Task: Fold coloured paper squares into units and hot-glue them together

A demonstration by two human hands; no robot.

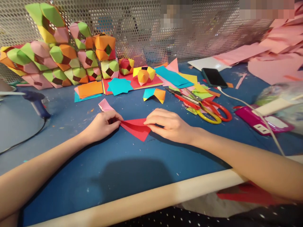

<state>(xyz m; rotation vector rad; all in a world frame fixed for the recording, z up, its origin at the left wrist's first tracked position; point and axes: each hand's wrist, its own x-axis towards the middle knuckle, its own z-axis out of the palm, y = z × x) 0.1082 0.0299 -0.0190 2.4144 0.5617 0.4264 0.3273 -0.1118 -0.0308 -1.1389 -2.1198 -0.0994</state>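
A red sheet of paper (pixel 138 129), partly folded with its lower corner pointing toward me, is stretched between my two hands over the blue table. My left hand (pixel 104 124) pinches its left corner between thumb and fingers. At the right corner, my right hand (pixel 167 123) grips the paper with thumb below and fingers above. Just behind my left hand lies a small folded pink paper piece (pixel 105 105). A blue and orange folded paper piece (pixel 155 95) rests a little beyond the red paper.
Colourful folded-paper balls (pixel 63 56) are stacked against the perforated metal screen (pixel 142 28). Scissors (pixel 201 105), a phone (pixel 214 77) and a pink power strip (pixel 265 121) lie to the right. A glue gun (pixel 38 102) stands at left. Orange sheets (pixel 90 89) sit behind.
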